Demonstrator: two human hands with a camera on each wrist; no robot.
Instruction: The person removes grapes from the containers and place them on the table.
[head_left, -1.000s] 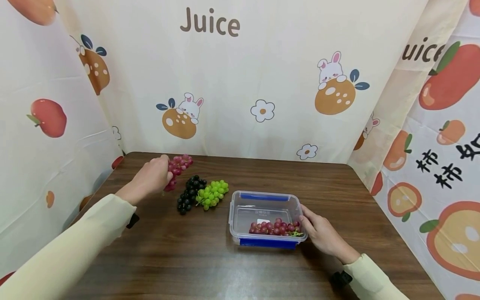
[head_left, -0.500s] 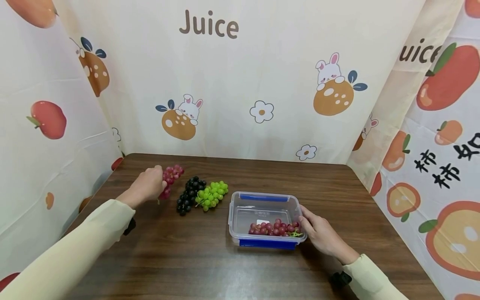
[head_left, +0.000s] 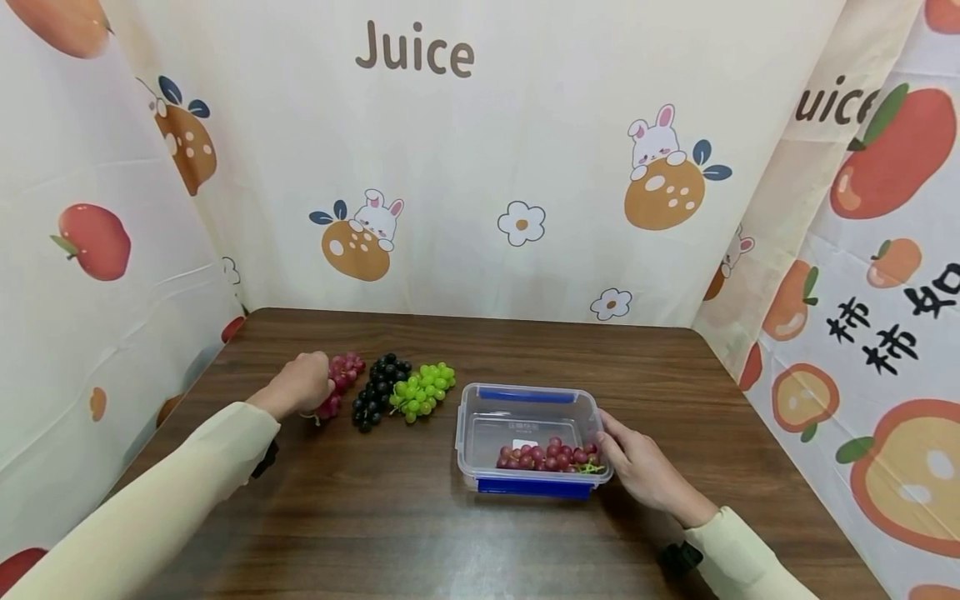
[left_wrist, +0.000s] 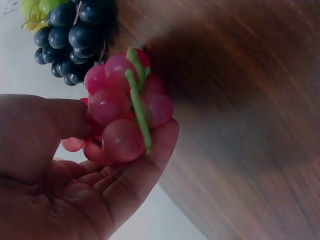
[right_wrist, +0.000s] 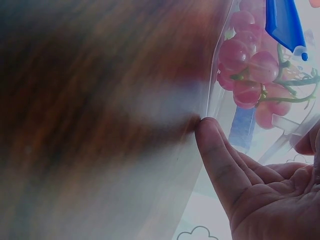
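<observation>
My left hand (head_left: 300,385) pinches a bunch of red grapes (head_left: 345,372) between thumb and fingers, low over the table at the left. In the left wrist view its green stem (left_wrist: 139,107) points toward the camera. Right beside this bunch lie black grapes (head_left: 381,387), with green grapes (head_left: 423,390) against them. A clear plastic storage box (head_left: 468,442) with blue clips stands open on the table, another bunch of red grapes (head_left: 551,457) lying along its near side. My right hand (head_left: 651,471) grips the box's right end, thumb at the rim and fingers along the outer wall.
The dark wooden table (head_left: 360,525) ends at a printed curtain (head_left: 465,167) at the back. More fruit-patterned curtains hang along the left and right sides.
My left hand has moved left and down toward the table with the red grapes, which now sit beside the black ones. The right hand and box stay in place.
</observation>
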